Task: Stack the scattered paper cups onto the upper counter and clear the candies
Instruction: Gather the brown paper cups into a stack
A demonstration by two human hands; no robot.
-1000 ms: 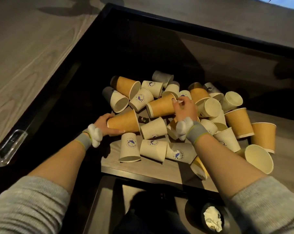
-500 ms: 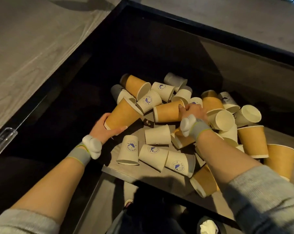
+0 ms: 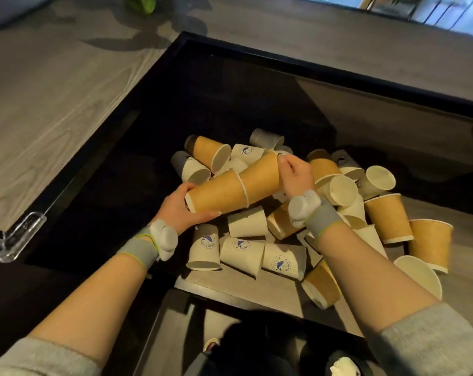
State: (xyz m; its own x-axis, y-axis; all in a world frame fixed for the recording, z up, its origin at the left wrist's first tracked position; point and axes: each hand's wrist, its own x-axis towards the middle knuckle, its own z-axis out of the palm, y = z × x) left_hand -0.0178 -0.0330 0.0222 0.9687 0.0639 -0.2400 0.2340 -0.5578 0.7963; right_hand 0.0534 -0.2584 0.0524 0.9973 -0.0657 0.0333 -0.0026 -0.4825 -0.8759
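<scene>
1. The upper surface [image 3: 53, 104] lies left; scattered paper cups [image 3: 247, 226] heap on the lower surface [image 3: 230, 283].
2. Left hand [image 3: 181, 210] grips one brown cup [image 3: 216, 194], right hand [image 3: 295, 177] a second brown cup [image 3: 259, 175], touching end to end above the heap.
3. Align them, nest gently, don't crush rims.

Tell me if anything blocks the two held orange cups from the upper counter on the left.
Nothing visible does. Left hand and right hand hold the orange cups above the pile; only the black edge of the upper counter lies between.
</scene>
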